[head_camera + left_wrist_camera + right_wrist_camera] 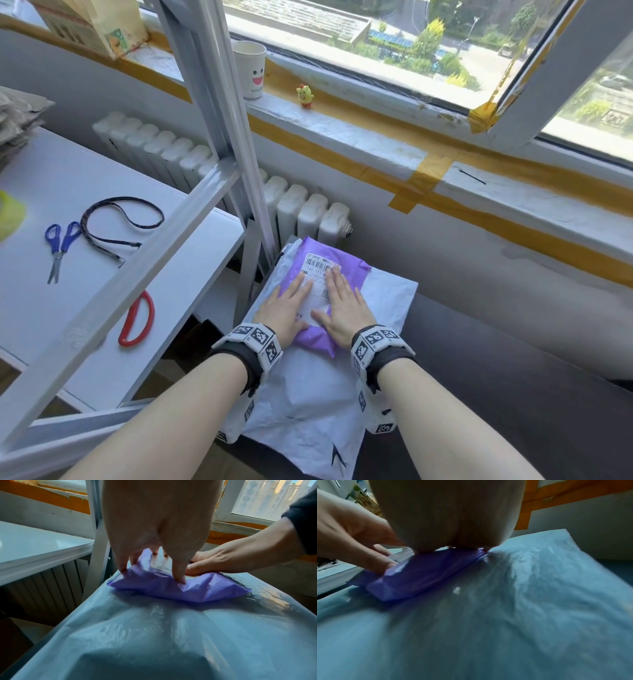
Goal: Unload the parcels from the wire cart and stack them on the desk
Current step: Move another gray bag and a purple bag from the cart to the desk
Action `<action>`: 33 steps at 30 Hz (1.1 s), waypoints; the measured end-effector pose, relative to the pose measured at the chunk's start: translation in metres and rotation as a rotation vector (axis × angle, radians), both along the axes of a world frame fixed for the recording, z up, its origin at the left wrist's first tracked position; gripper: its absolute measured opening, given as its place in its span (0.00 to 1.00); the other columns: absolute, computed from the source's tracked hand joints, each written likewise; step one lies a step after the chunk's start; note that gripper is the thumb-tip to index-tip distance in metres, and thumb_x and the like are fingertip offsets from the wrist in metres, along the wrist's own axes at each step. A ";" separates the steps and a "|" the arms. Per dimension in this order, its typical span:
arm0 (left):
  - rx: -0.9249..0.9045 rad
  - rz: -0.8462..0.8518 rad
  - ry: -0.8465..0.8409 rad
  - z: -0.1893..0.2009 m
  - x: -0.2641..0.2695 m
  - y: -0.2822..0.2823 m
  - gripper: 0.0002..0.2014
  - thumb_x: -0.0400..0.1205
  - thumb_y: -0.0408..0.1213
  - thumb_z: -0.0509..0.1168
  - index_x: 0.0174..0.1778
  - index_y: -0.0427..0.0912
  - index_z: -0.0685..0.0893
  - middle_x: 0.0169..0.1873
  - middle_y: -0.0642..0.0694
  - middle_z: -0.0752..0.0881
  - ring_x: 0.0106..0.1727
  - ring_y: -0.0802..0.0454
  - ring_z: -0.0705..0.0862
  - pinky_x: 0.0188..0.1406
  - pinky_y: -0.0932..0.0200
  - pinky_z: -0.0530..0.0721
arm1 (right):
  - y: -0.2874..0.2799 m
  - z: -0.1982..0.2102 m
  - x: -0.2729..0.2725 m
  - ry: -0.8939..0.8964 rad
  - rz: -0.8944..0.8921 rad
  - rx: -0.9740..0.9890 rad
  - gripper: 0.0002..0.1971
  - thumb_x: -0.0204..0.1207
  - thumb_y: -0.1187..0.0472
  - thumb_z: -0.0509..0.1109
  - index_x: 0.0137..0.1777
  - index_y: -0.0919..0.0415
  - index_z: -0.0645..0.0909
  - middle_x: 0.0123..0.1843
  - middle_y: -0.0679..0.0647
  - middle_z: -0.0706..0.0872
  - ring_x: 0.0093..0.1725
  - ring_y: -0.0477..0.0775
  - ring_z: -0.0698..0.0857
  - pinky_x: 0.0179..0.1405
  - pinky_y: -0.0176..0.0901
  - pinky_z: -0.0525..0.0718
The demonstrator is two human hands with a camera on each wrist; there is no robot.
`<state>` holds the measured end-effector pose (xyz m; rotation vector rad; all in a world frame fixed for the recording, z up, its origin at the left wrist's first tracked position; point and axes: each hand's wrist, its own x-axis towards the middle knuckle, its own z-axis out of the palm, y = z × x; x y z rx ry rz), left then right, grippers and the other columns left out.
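A purple parcel (354,266) with a white shipping label lies on top of a large white parcel (308,394), which rests on the dark desk (496,377). My left hand (289,308) and right hand (346,305) lie flat side by side on the purple parcel, fingers straight, pressing down. From the left wrist, my left hand's fingers (178,573) dent the purple parcel (188,589), with my right hand (223,559) beside them. The right wrist view shows the right hand (450,513) pressed on the purple parcel (423,577). No wire cart is in view.
A white metal frame (219,102) rises at the left beside a white table (51,192) bearing blue scissors (60,246), a red-handled tool (137,318) and a lanyard (120,219). A radiator (308,212) stands behind the parcels. A cup (250,70) and yellow toy (305,96) sit on the windowsill.
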<state>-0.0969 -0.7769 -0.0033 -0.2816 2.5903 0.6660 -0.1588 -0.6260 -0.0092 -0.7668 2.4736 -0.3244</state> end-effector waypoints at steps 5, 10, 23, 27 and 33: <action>-0.012 0.038 -0.033 -0.007 -0.005 0.002 0.42 0.81 0.43 0.65 0.82 0.60 0.43 0.81 0.65 0.38 0.83 0.38 0.50 0.80 0.39 0.57 | -0.008 -0.003 -0.008 -0.034 -0.006 0.024 0.41 0.82 0.44 0.57 0.83 0.55 0.34 0.85 0.50 0.33 0.84 0.47 0.38 0.81 0.47 0.38; -0.027 0.059 -0.020 -0.012 -0.003 0.001 0.41 0.81 0.43 0.64 0.82 0.61 0.43 0.81 0.64 0.37 0.81 0.37 0.54 0.79 0.40 0.61 | -0.010 -0.003 -0.009 -0.045 -0.010 0.021 0.42 0.81 0.43 0.58 0.83 0.53 0.33 0.85 0.50 0.33 0.84 0.46 0.38 0.81 0.46 0.38; 0.211 0.300 0.003 0.019 0.015 -0.016 0.50 0.66 0.54 0.73 0.82 0.54 0.53 0.75 0.47 0.73 0.73 0.46 0.75 0.72 0.52 0.73 | -0.003 0.027 0.023 -0.185 -0.300 -0.214 0.44 0.79 0.50 0.67 0.84 0.60 0.40 0.86 0.56 0.36 0.85 0.50 0.41 0.82 0.43 0.47; 0.204 0.320 -0.053 0.014 0.021 -0.025 0.53 0.60 0.59 0.71 0.80 0.64 0.51 0.70 0.42 0.75 0.70 0.40 0.76 0.73 0.48 0.73 | -0.009 0.026 0.045 -0.189 -0.414 0.004 0.42 0.76 0.36 0.61 0.83 0.41 0.41 0.85 0.47 0.34 0.84 0.57 0.37 0.79 0.69 0.41; 0.343 0.342 -0.021 -0.004 0.033 -0.028 0.50 0.73 0.40 0.75 0.84 0.48 0.47 0.76 0.44 0.72 0.74 0.49 0.74 0.71 0.61 0.71 | -0.014 0.013 0.052 -0.286 -0.487 0.035 0.41 0.74 0.31 0.59 0.81 0.33 0.39 0.84 0.49 0.30 0.82 0.66 0.31 0.77 0.76 0.44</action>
